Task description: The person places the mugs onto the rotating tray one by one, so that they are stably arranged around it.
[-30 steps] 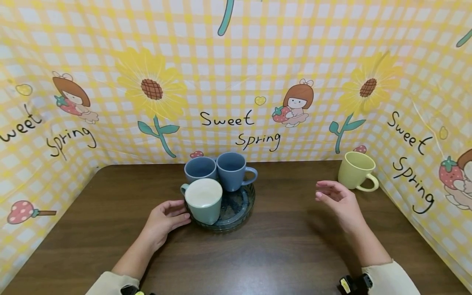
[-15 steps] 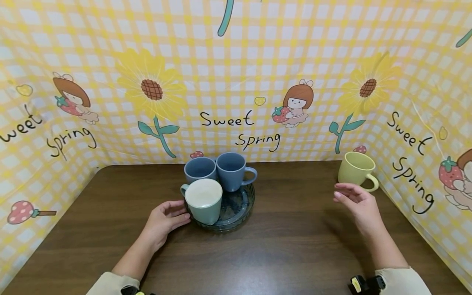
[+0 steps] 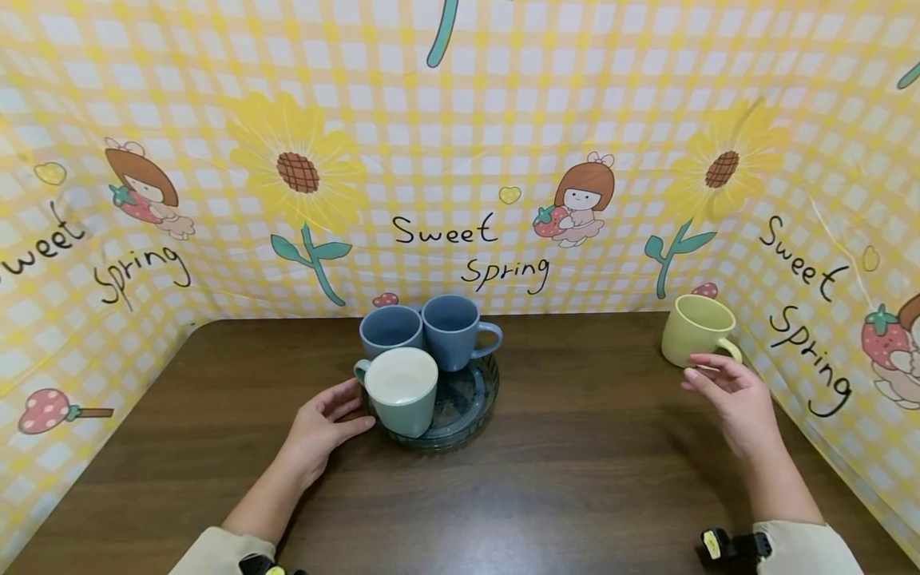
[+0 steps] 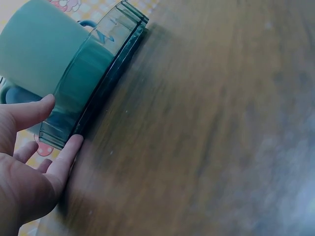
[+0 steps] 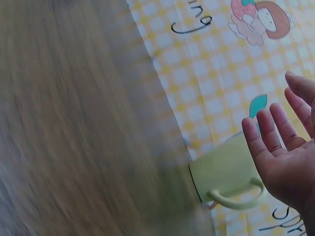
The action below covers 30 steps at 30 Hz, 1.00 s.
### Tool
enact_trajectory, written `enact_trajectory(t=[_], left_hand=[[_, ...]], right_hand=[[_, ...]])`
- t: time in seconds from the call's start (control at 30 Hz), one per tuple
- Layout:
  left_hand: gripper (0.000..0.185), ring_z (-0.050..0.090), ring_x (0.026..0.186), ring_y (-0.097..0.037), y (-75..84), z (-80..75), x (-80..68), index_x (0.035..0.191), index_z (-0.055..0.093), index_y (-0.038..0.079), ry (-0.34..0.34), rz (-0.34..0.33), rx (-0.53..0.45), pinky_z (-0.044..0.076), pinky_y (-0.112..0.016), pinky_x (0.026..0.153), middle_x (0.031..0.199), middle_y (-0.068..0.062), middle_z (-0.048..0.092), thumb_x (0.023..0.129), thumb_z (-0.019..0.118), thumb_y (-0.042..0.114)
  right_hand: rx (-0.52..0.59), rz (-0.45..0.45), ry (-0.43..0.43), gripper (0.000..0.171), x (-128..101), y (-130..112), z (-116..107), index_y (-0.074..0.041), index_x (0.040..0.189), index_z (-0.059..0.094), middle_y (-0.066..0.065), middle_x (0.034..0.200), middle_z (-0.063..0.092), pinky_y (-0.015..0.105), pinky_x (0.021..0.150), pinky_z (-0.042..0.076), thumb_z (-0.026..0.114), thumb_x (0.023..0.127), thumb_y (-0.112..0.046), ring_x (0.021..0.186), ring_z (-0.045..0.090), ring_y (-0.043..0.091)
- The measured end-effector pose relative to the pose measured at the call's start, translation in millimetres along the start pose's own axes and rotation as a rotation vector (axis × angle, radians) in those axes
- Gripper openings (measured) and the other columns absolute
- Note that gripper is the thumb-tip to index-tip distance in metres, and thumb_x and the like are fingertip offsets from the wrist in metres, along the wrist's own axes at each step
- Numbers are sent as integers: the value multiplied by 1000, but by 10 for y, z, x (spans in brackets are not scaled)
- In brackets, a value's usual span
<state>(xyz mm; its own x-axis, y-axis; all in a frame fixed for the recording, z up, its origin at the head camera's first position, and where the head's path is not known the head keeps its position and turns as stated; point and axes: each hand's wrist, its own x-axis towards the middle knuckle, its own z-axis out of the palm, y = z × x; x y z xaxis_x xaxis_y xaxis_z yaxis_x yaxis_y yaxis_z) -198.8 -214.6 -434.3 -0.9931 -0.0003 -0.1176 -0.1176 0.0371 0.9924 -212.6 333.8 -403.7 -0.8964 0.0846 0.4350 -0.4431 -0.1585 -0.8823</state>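
Note:
In the head view a round glass tray (image 3: 470, 403) bears two blue mugs (image 3: 453, 339) at the back and a pale green mug (image 3: 406, 403) in front, all upright. My left hand (image 3: 316, 431) is at the tray's left side, fingers spread; in the left wrist view its fingertips (image 4: 74, 142) touch the tray's edge (image 4: 115, 42). On the far right stands a yellow-green mug (image 3: 693, 331), handle toward the right. My right hand (image 3: 736, 399) hovers in front of that mug with loosely extended fingers (image 5: 275, 130), holding nothing. It partly covers the mug's handle.
A brown wooden table (image 3: 546, 495) lies under everything. A yellow checked cloth (image 3: 446, 120) with printed flowers and words rises behind it and along both sides. The yellow-green mug stands close to the cloth at the back right.
My right hand has moved to the right, from the yellow-green mug's left side to just before its handle. My left hand has stayed by the tray, its thumb shifting slightly.

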Motion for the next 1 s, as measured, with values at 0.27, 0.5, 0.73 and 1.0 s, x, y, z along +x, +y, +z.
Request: enact_trajectory(t=[0.27, 0.5, 0.73, 1.0], left_hand=[[76, 38, 134, -35, 0, 11, 12, 148, 33, -4, -20, 10, 18, 52, -20, 87, 147, -24, 38, 83, 74, -3], [71, 43, 130, -34, -9, 20, 10, 145, 38, -4, -12, 14, 23, 52, -19, 86, 143, -23, 42, 83, 75, -2], [69, 45, 129, -32, -14, 8, 7, 143, 39, -5, -18, 12, 1, 53, -20, 86, 142, -22, 43, 84, 74, -1], [69, 46, 127, -29, -24, 5, -2, 143, 39, -5, -17, -1, -27, 54, -23, 85, 142, -22, 43, 84, 74, -3]], right_hand=[[16, 24, 55, 23, -3, -4, -176, 6, 110, 66, 2, 101, 69, 24, 72, 58, 58, 90, 15, 82, 68, 12], [67, 30, 94, 24, 35, 27, -296, 6, 107, 68, 3, 98, 70, 24, 70, 58, 58, 89, 18, 83, 68, 12], [57, 40, 136, 29, 65, 53, -369, 1, 109, 67, 2, 98, 69, 24, 69, 58, 59, 87, 18, 84, 66, 11], [14, 95, 217, 36, 115, 55, -432, -5, 116, 63, -1, 97, 66, 21, 66, 58, 65, 86, 14, 82, 65, 8]])
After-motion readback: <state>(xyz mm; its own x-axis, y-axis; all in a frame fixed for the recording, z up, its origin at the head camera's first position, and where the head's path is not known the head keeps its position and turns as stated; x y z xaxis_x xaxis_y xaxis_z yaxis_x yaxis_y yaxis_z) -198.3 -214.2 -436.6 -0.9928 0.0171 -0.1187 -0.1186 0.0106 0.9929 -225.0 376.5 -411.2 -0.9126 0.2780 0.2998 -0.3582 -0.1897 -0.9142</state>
